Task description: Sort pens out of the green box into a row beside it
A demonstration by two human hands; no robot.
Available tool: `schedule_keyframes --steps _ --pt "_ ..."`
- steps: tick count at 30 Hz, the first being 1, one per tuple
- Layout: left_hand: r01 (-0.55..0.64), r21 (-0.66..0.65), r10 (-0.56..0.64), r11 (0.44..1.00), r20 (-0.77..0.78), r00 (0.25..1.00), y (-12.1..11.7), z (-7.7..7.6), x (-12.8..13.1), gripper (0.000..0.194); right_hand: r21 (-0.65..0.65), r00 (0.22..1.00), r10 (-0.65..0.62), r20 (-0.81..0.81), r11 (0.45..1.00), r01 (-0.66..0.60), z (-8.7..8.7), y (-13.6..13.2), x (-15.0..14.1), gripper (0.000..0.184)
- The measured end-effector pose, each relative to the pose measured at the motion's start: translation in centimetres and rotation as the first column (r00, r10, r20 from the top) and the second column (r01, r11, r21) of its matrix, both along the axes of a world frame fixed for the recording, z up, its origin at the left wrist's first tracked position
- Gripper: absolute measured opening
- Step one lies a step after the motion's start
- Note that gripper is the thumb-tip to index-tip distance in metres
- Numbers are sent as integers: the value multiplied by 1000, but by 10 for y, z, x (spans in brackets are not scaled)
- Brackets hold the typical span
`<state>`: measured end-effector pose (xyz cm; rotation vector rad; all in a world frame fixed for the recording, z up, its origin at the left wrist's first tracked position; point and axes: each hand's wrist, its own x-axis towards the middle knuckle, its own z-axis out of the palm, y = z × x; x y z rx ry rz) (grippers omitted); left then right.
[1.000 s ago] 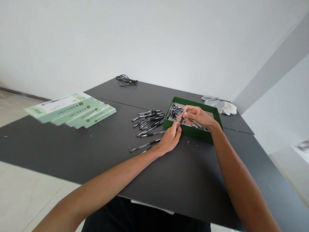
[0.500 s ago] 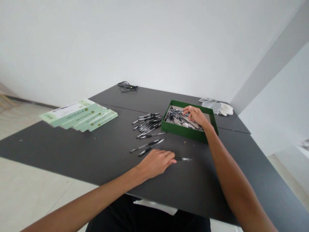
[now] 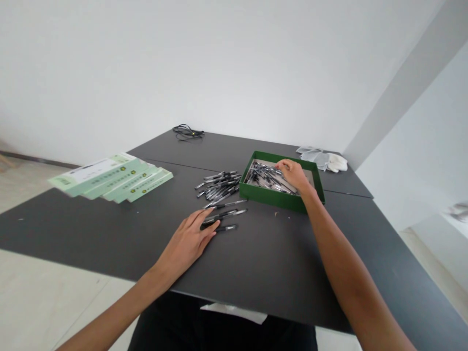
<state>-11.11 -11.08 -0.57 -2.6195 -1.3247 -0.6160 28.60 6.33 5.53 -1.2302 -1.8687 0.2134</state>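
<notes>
Your right hand (image 3: 292,173) is inside the green box (image 3: 276,197), over its far side, and it is clearly the nearer one to the loose pens (image 3: 266,179) there. From this hand, these pens lie to the left and also toward you. Their long axes cross one another, but many run from the far left to the near right, so they come slantwise under your fingers. The fingers are bent and the tips are close to the pens; I cannot tell whether they are closed on one.

Your left hand (image 3: 190,239) is outside the box, to its near left, palm down, with the fingers spread apart. Under its thumb side lies the nearest pen (image 3: 227,227) on the tabletop (image 3: 263,273). This pen lies almost left to right, and its clear end points to the right, away from your palm. The fingertips are at the next pens, which lie nearly parallel and just beyond. Farther on, the heaped pens (image 3: 221,185) are beside the left wall of the box.
</notes>
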Motion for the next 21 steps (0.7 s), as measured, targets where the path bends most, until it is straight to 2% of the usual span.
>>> schedule_keyframes --steps 5,10,18,21 --pt "26 -85 -24 996 25 999 37 -7 -3 47 9 1000 0 25 1000 0 -3 2 1 29" --pt "35 -73 -39 997 -56 998 78 -9 -8 61 4 997 15 72 1000 -16 -8 5 2 27" --pt "84 -143 -116 986 -231 966 129 2 -11 81 -32 994 29 101 999 -26 -12 7 1 22" --pt "119 -152 -156 981 -258 953 149 10 -6 96 -45 995 23 95 999 -18 -13 8 1 21"
